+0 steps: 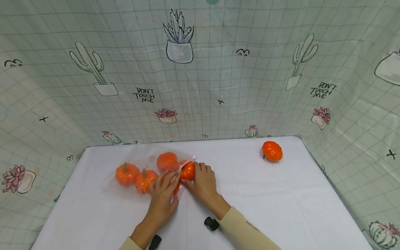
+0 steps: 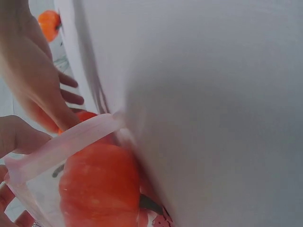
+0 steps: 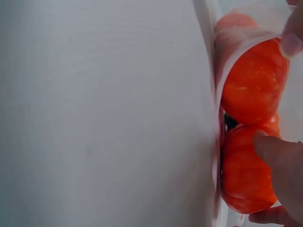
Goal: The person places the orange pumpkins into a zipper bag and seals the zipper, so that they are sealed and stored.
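A clear plastic bag (image 1: 140,152) with a pinkish mouth edge (image 2: 66,146) lies on its side, left of the middle. Inside it show several small orange toy pumpkins (image 1: 126,174) with green stems. My left hand (image 1: 164,196) pinches the bag's edge at its mouth, over one pumpkin (image 2: 102,187) just inside. At the mouth, my right hand (image 1: 204,184) grips another pumpkin (image 3: 246,170), thumb on one side and fingers on the other. This pumpkin touches the one inside the bag in the right wrist view. Its far side is partly hidden.
One more pumpkin (image 1: 272,151) lies tipped over at the back right of the white-covered table (image 1: 265,194). A patterned cactus cloth (image 1: 215,76) hangs around the back and sides. Dark wrist devices (image 1: 211,224) sit at both sleeves.
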### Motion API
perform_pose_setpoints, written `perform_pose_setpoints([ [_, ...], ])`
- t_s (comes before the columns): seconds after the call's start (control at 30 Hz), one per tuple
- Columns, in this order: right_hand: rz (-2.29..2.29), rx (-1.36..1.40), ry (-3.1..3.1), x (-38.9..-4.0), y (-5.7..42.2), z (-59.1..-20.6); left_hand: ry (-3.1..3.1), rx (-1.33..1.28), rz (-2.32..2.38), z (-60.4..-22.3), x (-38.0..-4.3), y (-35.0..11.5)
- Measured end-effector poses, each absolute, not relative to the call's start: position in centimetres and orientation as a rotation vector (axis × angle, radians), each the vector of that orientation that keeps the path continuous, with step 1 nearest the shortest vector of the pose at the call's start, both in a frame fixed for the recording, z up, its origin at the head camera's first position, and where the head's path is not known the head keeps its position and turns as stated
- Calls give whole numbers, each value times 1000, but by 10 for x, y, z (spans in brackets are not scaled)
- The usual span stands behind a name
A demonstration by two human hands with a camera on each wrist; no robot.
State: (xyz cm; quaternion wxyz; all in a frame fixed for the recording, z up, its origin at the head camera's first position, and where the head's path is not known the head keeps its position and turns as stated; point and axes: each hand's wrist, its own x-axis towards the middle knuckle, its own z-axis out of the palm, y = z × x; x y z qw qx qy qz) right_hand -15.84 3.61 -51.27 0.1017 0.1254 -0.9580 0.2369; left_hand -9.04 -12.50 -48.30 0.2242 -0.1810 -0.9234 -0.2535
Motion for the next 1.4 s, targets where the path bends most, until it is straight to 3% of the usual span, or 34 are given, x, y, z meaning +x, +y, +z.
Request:
perform_pose_setpoints([
  [1.4, 675, 382, -2822, -149, 22, -506, -2555, -476, -687, -482, -89, -123],
])
